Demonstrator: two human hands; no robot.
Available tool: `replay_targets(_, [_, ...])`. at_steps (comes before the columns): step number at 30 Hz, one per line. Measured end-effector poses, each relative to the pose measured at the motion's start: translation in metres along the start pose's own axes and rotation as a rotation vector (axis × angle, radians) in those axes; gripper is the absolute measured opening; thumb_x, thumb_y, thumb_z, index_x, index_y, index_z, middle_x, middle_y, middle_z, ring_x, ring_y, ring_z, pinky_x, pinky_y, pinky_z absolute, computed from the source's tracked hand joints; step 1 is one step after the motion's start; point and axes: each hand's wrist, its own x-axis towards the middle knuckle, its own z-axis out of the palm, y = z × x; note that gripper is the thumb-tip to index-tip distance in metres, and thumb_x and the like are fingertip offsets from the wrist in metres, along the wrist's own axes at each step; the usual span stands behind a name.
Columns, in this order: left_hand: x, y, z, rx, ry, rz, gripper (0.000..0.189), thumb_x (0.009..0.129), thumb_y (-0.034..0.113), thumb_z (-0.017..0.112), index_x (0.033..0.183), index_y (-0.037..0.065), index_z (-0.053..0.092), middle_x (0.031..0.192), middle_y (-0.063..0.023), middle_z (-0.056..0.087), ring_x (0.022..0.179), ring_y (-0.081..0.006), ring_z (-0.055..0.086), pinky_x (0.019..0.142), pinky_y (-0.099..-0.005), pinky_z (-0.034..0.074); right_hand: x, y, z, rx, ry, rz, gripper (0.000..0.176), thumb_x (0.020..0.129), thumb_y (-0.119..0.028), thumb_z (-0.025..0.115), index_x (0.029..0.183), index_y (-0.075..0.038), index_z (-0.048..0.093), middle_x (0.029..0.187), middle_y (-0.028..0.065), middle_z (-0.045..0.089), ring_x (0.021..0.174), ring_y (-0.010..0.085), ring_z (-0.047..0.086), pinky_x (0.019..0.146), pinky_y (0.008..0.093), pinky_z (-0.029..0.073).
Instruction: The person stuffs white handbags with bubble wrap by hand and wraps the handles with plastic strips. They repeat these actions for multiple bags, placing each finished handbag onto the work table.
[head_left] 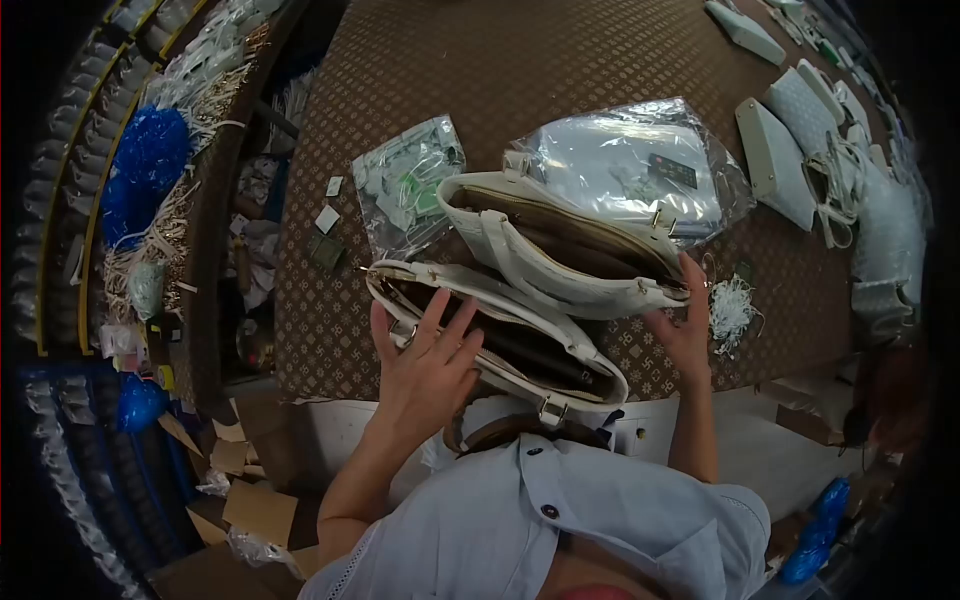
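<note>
Two white handbags lie side by side at the table's near edge, both with their zipped tops open and dark linings showing. My left hand [425, 360] rests with spread fingers across the rim of the nearer handbag [590, 375], some fingertips over its opening. At the right end of the farther handbag [560, 290], my right hand [688, 325] grips the corner between thumb and fingers. The fingertips there are partly hidden by the bag. Metal fittings show at the ends of both bags.
Behind the bags lie a clear plastic bag [620, 165] with a white item and a smaller plastic packet [410, 185]. White strings [733, 315] sit at the right. More white bags [785, 165] stand farther right. A shelf with blue plastic bundles [145, 170] is at the left.
</note>
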Motion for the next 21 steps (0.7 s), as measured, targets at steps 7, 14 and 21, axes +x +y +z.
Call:
replay_targets(7, [-0.026, 0.013, 0.004, 0.037, 0.025, -0.185, 0.015, 0.068, 0.017, 0.068, 0.082, 0.019, 0.063, 0.107, 0.003, 0.059, 0.122, -0.0215, 0.04, 0.103, -0.0628, -0.001, 0.006, 0.018, 0.007, -0.191, 0.021, -0.189, 0.073, 0.061, -0.001, 0.077, 0.126, -0.005, 0.043, 0.128, 0.0158, 0.045, 0.114, 0.0296, 0.048, 0.094, 0.0366, 0.041])
replay_targets(14, [-0.01, 0.03, 0.035, -0.114, -0.015, -0.22, 0.027, 0.06, 0.006, 0.065, 0.085, 0.015, 0.062, 0.105, -0.0003, 0.056, 0.113, -0.0273, 0.044, 0.081, -0.0515, 0.036, 0.014, 0.017, 0.007, -0.311, -0.023, -0.289, 0.045, 0.061, -0.001, 0.077, 0.1, -0.009, 0.056, 0.125, 0.0172, 0.047, 0.109, 0.0316, 0.052, 0.089, 0.0366, 0.046])
replay_targets(21, [0.009, 0.033, 0.032, -0.18, 0.028, -0.213, 0.025, 0.056, 0.001, 0.062, 0.079, 0.011, 0.06, 0.1, -0.0019, 0.058, 0.101, -0.0253, 0.049, 0.069, -0.0413, 0.041, 0.04, 0.031, -0.006, -0.407, 0.172, -0.231, 0.025, 0.068, -0.006, 0.074, 0.089, -0.004, 0.06, 0.112, 0.0181, 0.056, 0.105, 0.0335, 0.053, 0.086, 0.0405, 0.043])
